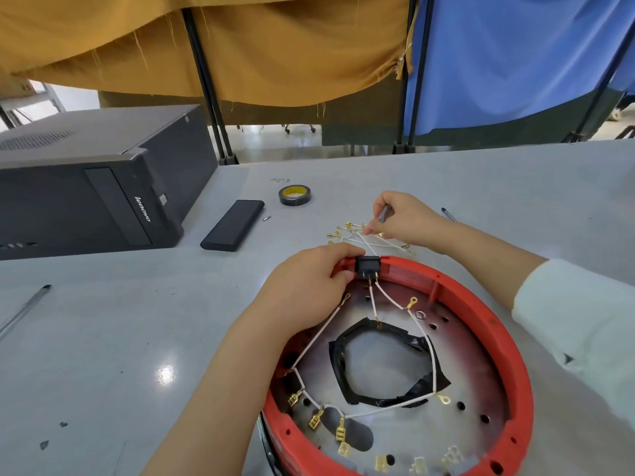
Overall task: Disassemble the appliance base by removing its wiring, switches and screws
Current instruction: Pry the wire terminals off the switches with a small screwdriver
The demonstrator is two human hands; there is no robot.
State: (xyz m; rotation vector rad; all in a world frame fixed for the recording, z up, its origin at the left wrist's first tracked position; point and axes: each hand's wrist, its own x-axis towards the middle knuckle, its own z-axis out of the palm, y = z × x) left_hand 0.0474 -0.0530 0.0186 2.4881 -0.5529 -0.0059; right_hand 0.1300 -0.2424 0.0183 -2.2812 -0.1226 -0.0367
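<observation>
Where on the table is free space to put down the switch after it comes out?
Bare table lies left of the red base, between the pen and the left hand. More lies far right, beyond the right hand. Crowded: the loose wires there, with the tape roll and black case behind.

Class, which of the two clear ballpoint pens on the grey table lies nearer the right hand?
The clear ballpoint pen just beyond the right hand; the other pen lies far left.

You face a grey table (pixel 103 338) with a bright glare spot of overhead light. Behind its far edge hang a mustard cloth (pixel 275 46) and a blue cloth (pixel 515 56) on black poles (pixel 206 84), with pale glossy floor (pixel 275 142) below them.
</observation>
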